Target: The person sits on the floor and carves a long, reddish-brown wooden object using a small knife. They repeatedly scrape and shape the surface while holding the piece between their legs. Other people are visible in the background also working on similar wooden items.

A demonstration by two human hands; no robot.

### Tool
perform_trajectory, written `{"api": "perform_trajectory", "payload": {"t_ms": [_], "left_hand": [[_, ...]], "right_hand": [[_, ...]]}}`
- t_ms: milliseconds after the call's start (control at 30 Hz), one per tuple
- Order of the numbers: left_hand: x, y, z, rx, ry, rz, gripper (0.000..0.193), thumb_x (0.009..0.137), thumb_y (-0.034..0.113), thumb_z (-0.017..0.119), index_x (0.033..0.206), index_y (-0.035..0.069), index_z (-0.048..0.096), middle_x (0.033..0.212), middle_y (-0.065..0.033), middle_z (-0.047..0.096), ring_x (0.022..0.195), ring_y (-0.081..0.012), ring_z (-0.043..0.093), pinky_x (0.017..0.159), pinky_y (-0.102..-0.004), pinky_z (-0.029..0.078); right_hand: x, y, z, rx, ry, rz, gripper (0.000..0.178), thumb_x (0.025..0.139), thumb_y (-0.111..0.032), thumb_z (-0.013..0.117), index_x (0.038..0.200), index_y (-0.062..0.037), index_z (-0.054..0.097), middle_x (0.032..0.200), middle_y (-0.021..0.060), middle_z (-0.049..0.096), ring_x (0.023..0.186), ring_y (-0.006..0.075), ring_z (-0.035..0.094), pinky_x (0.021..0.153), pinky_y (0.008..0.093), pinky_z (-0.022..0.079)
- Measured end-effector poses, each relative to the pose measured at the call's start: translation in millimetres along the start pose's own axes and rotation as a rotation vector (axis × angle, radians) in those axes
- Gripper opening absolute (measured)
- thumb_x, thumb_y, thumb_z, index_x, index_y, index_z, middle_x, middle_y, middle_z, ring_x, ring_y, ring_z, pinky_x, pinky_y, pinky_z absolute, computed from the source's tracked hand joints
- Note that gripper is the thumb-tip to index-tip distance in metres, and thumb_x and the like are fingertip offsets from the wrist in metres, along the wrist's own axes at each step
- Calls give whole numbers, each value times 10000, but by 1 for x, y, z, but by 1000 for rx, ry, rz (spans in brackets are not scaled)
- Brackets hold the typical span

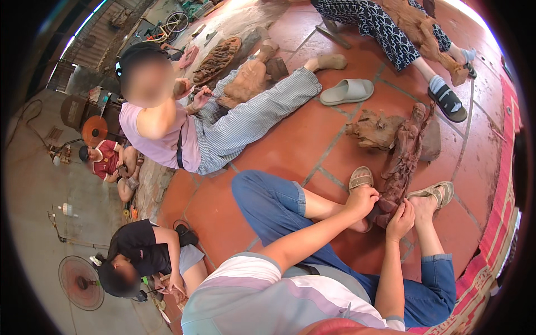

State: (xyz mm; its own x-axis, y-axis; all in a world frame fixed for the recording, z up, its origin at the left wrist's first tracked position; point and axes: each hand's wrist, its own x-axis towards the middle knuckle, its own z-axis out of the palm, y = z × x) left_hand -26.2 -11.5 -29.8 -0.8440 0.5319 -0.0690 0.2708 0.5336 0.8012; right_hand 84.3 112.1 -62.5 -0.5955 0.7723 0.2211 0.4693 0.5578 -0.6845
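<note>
A tall, dark reddish-brown wooden carving with deep, intricate relief slants away from me between my sandalled feet. At its near end my left hand is closed, fingertips pinched against the left side; whatever they pinch is too small to make out. My right hand curls round the right side of that same lower end. A smooth dark red patch shows between the two hands; whether it is bare wood or a separate piece I cannot tell. Behind the carving's upper half lies a rough brown wood chunk.
A grey-green slipper lies on the red tile floor. At left, a person in pink works on a wooden carving. Another person's patterned trousers show beyond. A red mat edges the right; a fan stands lower left.
</note>
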Motion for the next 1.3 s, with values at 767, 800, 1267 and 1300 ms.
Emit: {"api": "perform_trajectory", "payload": {"t_ms": [767, 800, 1267, 1300], "left_hand": [[-13, 14, -5, 137, -80, 14, 257, 888, 200, 580, 1113, 146, 692, 917, -200, 628, 891, -368, 618, 763, -464, 492], [-7, 14, -5, 181, -87, 25, 259, 896, 209, 571, 1118, 149, 689, 920, -204, 633, 890, -369, 623, 759, -468, 494], [-10, 39, -25, 189, -174, -34, 237, 925, 249, 521, 1043, 124, 685, 902, -166, 686, 850, -368, 652, 719, -480, 518], [-16, 40, -30, 200, -161, -54, 236, 925, 247, 521, 1037, 118, 684, 905, -162, 687, 851, -366, 652, 718, -477, 517]], "right_hand": [[-2, 0, 4, -22, 12, 35, 309, 979, -289, 445, 1107, -87, 639, 1147, 77, 617, 1076, 287, 551, 919, 421, 396], [-2, 0, 1, -22, 8, 33, 306, 978, -288, 446, 1105, -88, 641, 1148, 77, 617, 1077, 287, 551, 921, 421, 396], [-1, 4, 2, -25, -10, 43, 319, 978, -290, 446, 1104, -69, 638, 1164, 84, 614, 1086, 297, 553, 920, 429, 405], [-3, 2, 3, -27, -16, 42, 318, 978, -285, 448, 1107, -63, 635, 1165, 90, 614, 1087, 298, 554, 915, 430, 409]]}}
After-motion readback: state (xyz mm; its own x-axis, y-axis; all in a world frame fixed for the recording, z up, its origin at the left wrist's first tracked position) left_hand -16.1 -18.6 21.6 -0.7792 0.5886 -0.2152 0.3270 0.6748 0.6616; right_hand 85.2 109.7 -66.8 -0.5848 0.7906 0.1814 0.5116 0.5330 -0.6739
